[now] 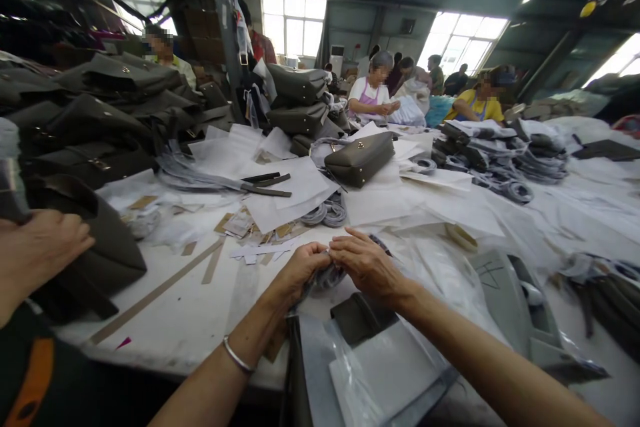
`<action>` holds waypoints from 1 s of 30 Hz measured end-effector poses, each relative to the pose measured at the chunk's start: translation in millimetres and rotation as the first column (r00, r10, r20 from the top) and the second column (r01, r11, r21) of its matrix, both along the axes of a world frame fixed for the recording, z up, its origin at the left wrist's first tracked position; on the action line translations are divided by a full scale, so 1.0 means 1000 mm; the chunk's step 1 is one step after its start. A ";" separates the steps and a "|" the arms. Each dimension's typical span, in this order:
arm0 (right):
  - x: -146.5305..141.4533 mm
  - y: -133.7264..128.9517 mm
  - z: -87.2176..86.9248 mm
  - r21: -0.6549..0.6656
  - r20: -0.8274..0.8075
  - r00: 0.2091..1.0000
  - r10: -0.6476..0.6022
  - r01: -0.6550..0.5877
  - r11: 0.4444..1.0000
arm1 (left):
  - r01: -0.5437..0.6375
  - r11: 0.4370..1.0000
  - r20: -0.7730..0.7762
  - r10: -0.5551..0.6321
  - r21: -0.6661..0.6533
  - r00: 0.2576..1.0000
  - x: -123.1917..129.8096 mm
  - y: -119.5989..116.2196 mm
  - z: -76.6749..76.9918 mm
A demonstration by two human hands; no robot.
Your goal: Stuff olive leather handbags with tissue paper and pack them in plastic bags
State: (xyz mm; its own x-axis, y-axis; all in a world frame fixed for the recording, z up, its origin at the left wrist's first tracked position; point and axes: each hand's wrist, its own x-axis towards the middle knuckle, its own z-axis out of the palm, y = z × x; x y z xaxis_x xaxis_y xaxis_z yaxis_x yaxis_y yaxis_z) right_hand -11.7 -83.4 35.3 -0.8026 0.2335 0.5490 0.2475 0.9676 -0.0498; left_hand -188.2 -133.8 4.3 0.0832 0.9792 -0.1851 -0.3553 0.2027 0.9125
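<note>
In the lower middle of the head view, a coiled strap in clear plastic is between my two hands. My left hand is closed around its left side, thumb on top. From the right, my right hand grips the coil's top, its fingertips meeting my left thumb. The far side of the coil is hidden behind my fingers. Just below lies a dark olive bag, partly covered by a white sheet and clear plastic, at the table's near edge.
At left, a co-worker's hand is on a dark bag. Bags are piled behind. A finished-looking handbag stands mid-table among white sheets. A grey tape dispenser lies right. Wrapped straps are heaped beyond.
</note>
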 end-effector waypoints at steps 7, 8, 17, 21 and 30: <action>0.006 -0.021 -0.016 0.050 0.029 0.979 -0.203 0.202 0.978 | 0.013 0.999 0.067 -0.011 -0.033 0.998 -0.006 -0.003 -0.003; 0.006 -0.022 -0.016 0.041 0.026 0.979 -0.201 0.199 0.979 | -0.005 0.999 0.059 0.007 -0.041 0.998 -0.005 -0.004 -0.002; 0.124 -0.038 0.029 -0.244 -0.278 0.784 -0.555 0.501 0.830 | -0.103 0.992 -0.043 0.100 -0.073 0.994 -0.005 -0.002 0.013; 0.236 -0.060 0.041 -0.514 -0.029 0.297 -0.955 0.815 0.269 | -0.104 0.990 -0.082 0.096 -0.094 0.992 -0.008 -0.001 0.010; 0.304 -0.071 0.001 -0.932 0.248 0.245 -0.937 0.323 -0.163 | -0.124 0.980 -0.087 0.112 -0.156 0.990 -0.009 0.005 0.010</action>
State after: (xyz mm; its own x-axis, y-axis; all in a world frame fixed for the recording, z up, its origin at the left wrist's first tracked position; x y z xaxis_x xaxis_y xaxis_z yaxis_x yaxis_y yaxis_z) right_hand 292.7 -153.9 36.4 0.3802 0.8837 -0.2730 0.3274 -0.4046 -0.8539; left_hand -197.2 -128.4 14.6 -0.0519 0.9382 -0.3422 -0.3147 0.3098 0.8972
